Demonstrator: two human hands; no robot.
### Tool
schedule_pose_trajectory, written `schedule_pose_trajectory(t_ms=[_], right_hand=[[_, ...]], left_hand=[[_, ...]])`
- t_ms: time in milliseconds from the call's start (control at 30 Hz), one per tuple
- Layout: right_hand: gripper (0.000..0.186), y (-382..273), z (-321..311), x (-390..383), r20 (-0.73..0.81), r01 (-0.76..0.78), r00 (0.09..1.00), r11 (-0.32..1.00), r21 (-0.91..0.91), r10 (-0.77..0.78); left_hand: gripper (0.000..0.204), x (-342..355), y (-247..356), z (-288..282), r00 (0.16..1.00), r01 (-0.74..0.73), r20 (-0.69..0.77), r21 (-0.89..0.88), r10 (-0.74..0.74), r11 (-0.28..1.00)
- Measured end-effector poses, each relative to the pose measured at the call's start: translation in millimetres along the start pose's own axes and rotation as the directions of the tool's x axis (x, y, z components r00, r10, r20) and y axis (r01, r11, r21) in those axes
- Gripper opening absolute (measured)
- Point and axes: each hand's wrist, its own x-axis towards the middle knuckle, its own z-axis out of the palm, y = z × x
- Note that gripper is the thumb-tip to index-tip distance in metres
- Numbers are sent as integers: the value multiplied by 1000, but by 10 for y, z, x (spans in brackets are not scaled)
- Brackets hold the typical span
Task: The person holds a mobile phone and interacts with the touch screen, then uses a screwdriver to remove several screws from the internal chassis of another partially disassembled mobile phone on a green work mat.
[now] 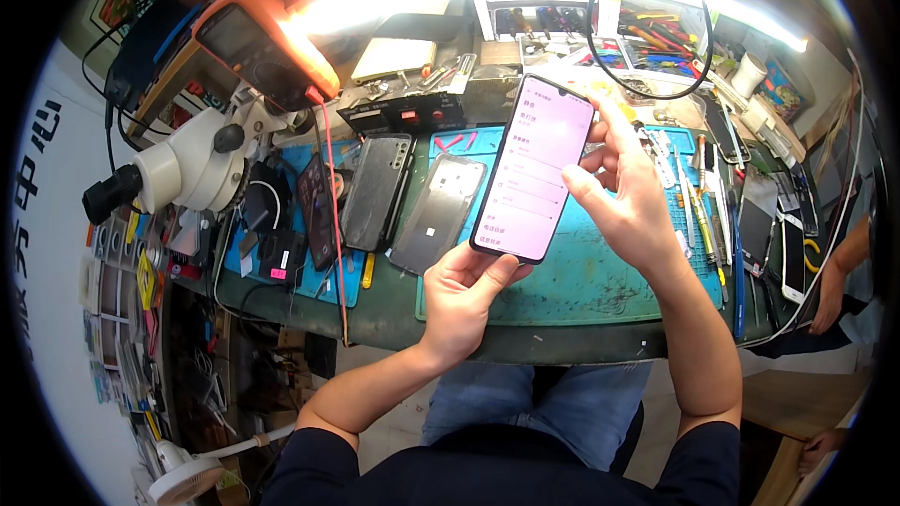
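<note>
"How are the hands set?"
"Left hand (pixel 459 300) grips the bottom end of a slim, glassy smartphone (pixel 534 169), pink-lit; right hand (pixel 623 183) curls along its right edge, thumb at the screen."
"Where's it held?"
"Tilted between them, above the smooth teal mat (pixel 600 290). Beyond the right hand, a tray (pixel 622 52) holds bright-handled tools (pixel 656 37)."

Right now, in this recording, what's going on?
A person holds a lit smartphone above the teal work mat. The left hand grips its lower end; the right hand is at its right side, thumb over the screen edge, though whether it touches is unclear. To the left lie a dark panel and other phones; an orange multimeter is at upper left.
</note>
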Motion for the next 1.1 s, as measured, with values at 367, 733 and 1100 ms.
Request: schedule_pose_trajectory(t_ms=[367, 733, 1100], right_hand=[[72, 50, 43, 3, -66, 43, 997, 997, 60, -39], [75, 61, 63, 14, -103, 22, 995, 996, 88, -13], [66, 43, 70, 12, -113, 8, 994, 993, 118, 6]], left_hand=[[25, -5, 7, 16, 1000, 9, -24, -47, -10, 999], [27, -7, -22, 3, 1000, -2, -5, -17, 2, 1000], [27, -2, -6, 20, 1000, -4, -9, -18, 4, 1000]])
